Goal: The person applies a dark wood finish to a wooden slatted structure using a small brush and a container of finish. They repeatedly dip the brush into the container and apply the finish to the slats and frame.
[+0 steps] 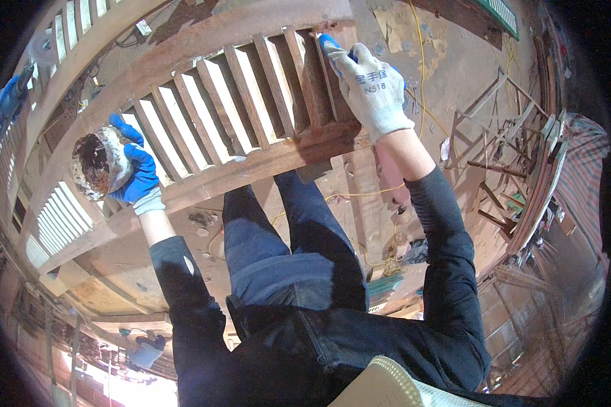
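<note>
A long wooden louvred panel (251, 159) with slanted slats lies in front of me. My left hand (139, 166), in a blue-coated glove, grips a round tub (108, 163) from its right side. The tub's outside is crusted pale, and dark brown stuff shows inside it. My right hand (370, 78), in a white glove with blue fingertips, is at the panel's far right end. Its fingers are closed, with the tips at the top of the last slat (327, 74). Whatever they may pinch is hidden, apart from a small pale speck at the fingertips.
Another slatted panel (64, 210) lies to the left. A yellow cord (419, 41) trails across the floor at right. Beyond it stand a thin frame (502, 129) and stacked wooden strips (540, 197). A person's blue-gloved hand (10, 91) shows at far left.
</note>
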The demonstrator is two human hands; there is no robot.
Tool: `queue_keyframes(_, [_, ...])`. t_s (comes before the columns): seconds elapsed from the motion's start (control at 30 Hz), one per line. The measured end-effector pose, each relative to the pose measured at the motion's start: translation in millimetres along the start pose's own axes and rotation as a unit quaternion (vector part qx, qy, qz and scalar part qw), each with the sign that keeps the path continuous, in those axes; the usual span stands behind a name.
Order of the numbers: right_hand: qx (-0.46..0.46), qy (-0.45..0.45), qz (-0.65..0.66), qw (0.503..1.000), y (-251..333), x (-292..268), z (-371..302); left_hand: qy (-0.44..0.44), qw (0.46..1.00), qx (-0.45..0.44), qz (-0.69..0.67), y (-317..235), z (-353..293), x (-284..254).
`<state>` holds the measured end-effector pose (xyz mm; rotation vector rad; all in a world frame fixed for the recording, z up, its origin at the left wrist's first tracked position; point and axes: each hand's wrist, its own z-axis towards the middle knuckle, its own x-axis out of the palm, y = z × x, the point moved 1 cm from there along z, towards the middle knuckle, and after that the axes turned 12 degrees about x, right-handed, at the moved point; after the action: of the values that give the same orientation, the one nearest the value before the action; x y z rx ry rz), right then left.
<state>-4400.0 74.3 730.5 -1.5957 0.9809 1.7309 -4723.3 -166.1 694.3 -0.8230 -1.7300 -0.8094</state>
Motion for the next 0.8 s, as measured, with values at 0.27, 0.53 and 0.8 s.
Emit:
queue_keyframes(0.27, [0.031,0.013,0.005,0.999,2,-6,10,0.014,1.000,0.003,0.005,-3,2,-1])
queue_keyframes(0.53, [0.078,0.018,-0.038,0.996,-5,-19,17,0.005,1.000,-0.001,-0.006,-7,0,-3])
queue_keyframes(0.8, [0.073,0.008,-0.004,0.997,-6,-17,18,-0.014,0.999,0.011,-0.041,-1,-3,0])
